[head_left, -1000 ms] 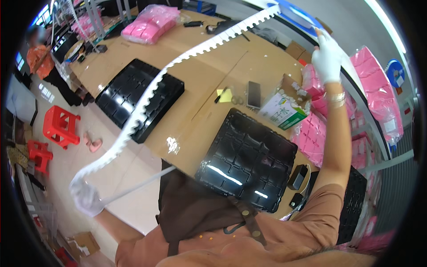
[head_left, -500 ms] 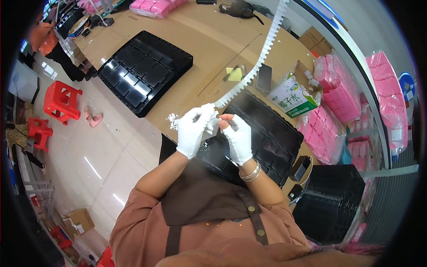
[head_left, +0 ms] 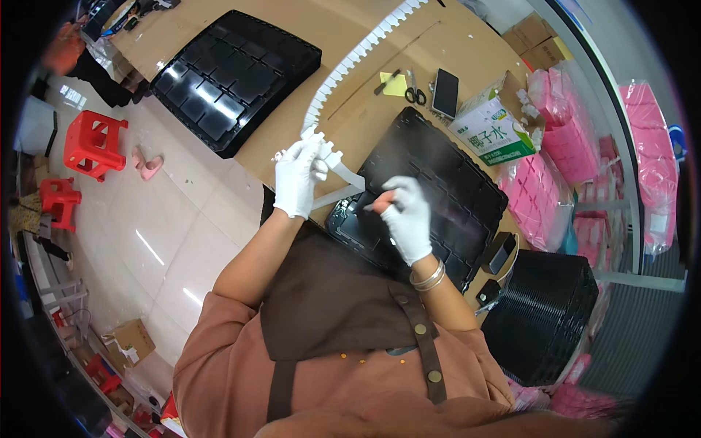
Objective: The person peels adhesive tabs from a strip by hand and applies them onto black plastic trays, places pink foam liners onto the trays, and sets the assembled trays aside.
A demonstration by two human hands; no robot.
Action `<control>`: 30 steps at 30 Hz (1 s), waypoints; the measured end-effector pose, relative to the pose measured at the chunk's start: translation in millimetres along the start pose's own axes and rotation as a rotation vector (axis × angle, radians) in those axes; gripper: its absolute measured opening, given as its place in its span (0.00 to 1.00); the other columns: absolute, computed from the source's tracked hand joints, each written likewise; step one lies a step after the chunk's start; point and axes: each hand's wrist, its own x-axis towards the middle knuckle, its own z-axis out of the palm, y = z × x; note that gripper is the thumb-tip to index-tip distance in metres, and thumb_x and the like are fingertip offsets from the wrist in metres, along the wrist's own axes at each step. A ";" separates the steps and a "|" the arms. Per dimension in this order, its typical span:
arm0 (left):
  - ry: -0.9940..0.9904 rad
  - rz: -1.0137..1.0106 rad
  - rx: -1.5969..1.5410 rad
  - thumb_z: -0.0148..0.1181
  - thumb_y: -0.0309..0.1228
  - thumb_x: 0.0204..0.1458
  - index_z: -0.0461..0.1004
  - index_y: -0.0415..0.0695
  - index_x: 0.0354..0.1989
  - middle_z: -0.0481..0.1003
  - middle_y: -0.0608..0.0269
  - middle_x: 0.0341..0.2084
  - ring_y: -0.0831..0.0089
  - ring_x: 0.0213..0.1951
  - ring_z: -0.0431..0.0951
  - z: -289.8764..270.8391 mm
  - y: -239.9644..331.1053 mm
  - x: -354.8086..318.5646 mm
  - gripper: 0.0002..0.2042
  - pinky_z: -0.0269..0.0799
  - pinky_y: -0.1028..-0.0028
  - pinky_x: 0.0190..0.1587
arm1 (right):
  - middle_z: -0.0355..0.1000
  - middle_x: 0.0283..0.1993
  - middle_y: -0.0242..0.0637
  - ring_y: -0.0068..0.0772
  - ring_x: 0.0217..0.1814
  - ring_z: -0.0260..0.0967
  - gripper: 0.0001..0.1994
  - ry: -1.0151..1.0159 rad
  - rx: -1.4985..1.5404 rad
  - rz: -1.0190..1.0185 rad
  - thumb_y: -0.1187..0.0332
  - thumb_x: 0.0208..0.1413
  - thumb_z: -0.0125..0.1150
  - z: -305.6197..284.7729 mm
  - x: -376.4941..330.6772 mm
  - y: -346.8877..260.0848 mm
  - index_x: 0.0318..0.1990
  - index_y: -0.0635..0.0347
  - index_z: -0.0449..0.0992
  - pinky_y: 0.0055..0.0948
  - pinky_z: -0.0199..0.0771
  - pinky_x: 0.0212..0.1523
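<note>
Here, at the worktop's (head_left: 292, 139) near edge: left hand (head_left: 297, 179) clamped on the white notched strip (head_left: 350, 62) (running far across the worktop). Right hand (head_left: 406, 219) pinches its loose end over the near black tray (head_left: 453, 182); open floor (head_left: 168, 226) left.

Both the left hand (head_left: 296, 179) and the right hand (head_left: 406, 219) wear white gloves. The notched strip (head_left: 343, 69) is white, the tabletop (head_left: 292, 124) tan. Two compartment trays (head_left: 234, 69) (head_left: 453, 186) are glossy black. The stools (head_left: 91, 142) are red, the bagged packs (head_left: 558, 168) at the tabletop's right edge pink, the sticky note (head_left: 398, 84) yellow, the apron (head_left: 328, 299) dark brown.
</note>
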 end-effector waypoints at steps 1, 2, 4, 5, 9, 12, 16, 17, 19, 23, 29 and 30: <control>-0.005 0.016 0.025 0.54 0.33 0.59 0.73 0.37 0.43 0.75 0.62 0.31 0.80 0.27 0.75 -4.9 -3.8 1.1 0.11 0.63 0.86 0.22 | 0.71 0.41 0.36 0.38 0.46 0.67 0.03 -0.106 -0.047 -0.010 0.74 0.38 0.68 5.5 -6.3 10.3 0.22 0.57 0.79 0.36 0.69 0.44; -0.008 0.036 0.050 0.55 0.33 0.59 0.74 0.38 0.41 0.76 0.62 0.29 0.83 0.24 0.73 -7.6 -6.1 1.2 0.11 0.64 0.86 0.23 | 0.72 0.40 0.37 0.40 0.43 0.68 0.03 -0.156 -0.142 -0.038 0.74 0.38 0.67 14.4 -12.0 13.8 0.22 0.58 0.78 0.35 0.70 0.44; 0.007 0.032 0.058 0.54 0.32 0.59 0.74 0.38 0.40 0.76 0.63 0.28 0.84 0.23 0.72 -6.8 -8.5 -4.5 0.10 0.64 0.86 0.22 | 0.73 0.37 0.39 0.43 0.41 0.68 0.03 -0.178 -0.223 -0.019 0.74 0.38 0.67 36.9 -22.3 20.3 0.21 0.60 0.77 0.36 0.70 0.43; 0.008 0.030 0.067 0.54 0.32 0.59 0.75 0.38 0.40 0.76 0.63 0.28 0.85 0.23 0.72 -7.4 -8.0 -6.9 0.10 0.64 0.86 0.22 | 0.72 0.34 0.40 0.44 0.38 0.69 0.05 -0.129 -0.357 -0.053 0.76 0.38 0.65 42.3 -22.8 18.2 0.20 0.61 0.74 0.40 0.70 0.40; -0.025 0.081 0.139 0.54 0.34 0.60 0.73 0.36 0.41 0.75 0.64 0.28 0.82 0.26 0.74 -19.8 -10.4 -8.4 0.12 0.62 0.86 0.21 | 0.70 0.31 0.41 0.46 0.36 0.68 0.06 -0.117 -0.499 0.027 0.80 0.34 0.62 47.1 -22.1 4.3 0.19 0.60 0.71 0.42 0.70 0.38; 0.009 0.077 0.150 0.54 0.34 0.60 0.73 0.36 0.40 0.74 0.65 0.26 0.84 0.24 0.73 -17.8 -7.8 -12.8 0.11 0.62 0.85 0.21 | 0.70 0.30 0.42 0.46 0.36 0.68 0.06 -0.171 -0.446 -0.041 0.79 0.33 0.62 47.9 -22.2 13.8 0.19 0.60 0.71 0.43 0.69 0.37; 0.003 0.110 0.206 0.54 0.34 0.60 0.73 0.36 0.40 0.74 0.66 0.24 0.84 0.22 0.72 -20.4 -11.6 -18.9 0.11 0.65 0.85 0.23 | 0.68 0.29 0.42 0.48 0.34 0.67 0.09 -0.038 -0.236 -0.206 0.81 0.31 0.63 34.9 -43.6 16.9 0.19 0.61 0.68 0.42 0.66 0.33; -0.022 0.095 0.152 0.55 0.34 0.60 0.74 0.36 0.40 0.74 0.66 0.24 0.83 0.21 0.72 -19.5 -13.8 -22.3 0.11 0.68 0.84 0.24 | 0.66 0.28 0.41 0.48 0.33 0.65 0.11 0.072 -0.138 -0.256 0.81 0.31 0.63 29.3 -45.9 14.8 0.21 0.61 0.66 0.40 0.64 0.32; -0.040 0.077 0.150 0.55 0.33 0.60 0.74 0.36 0.39 0.74 0.64 0.24 0.82 0.20 0.72 -10.3 -17.7 -31.0 0.11 0.72 0.82 0.28 | 0.65 0.30 0.38 0.39 0.33 0.64 0.10 0.182 0.036 -0.142 0.80 0.36 0.65 17.9 -44.3 7.2 0.24 0.61 0.68 0.33 0.65 0.35; -0.105 0.060 0.201 0.54 0.35 0.60 0.74 0.37 0.37 0.76 0.62 0.26 0.83 0.22 0.73 9.8 -33.6 -54.6 0.12 0.69 0.82 0.24 | 0.70 0.39 0.34 0.25 0.40 0.66 0.06 0.213 0.478 0.160 0.75 0.48 0.65 17.8 -27.4 -19.8 0.29 0.63 0.72 0.25 0.66 0.42; -0.073 0.021 0.100 0.55 0.34 0.59 0.74 0.38 0.36 0.76 0.63 0.26 0.81 0.25 0.76 27.9 -42.1 -73.2 0.10 0.74 0.81 0.28 | 0.73 0.33 0.32 0.21 0.36 0.68 0.04 0.270 0.575 0.298 0.76 0.51 0.63 30.5 -27.1 -13.8 0.33 0.64 0.73 0.20 0.67 0.40; -0.073 0.021 0.104 0.55 0.34 0.59 0.74 0.38 0.36 0.76 0.63 0.26 0.81 0.25 0.76 29.3 -43.0 -74.1 0.10 0.74 0.81 0.28 | 0.73 0.32 0.31 0.20 0.35 0.68 0.04 0.283 0.543 0.281 0.76 0.51 0.62 28.3 -28.0 -9.8 0.33 0.64 0.73 0.20 0.67 0.38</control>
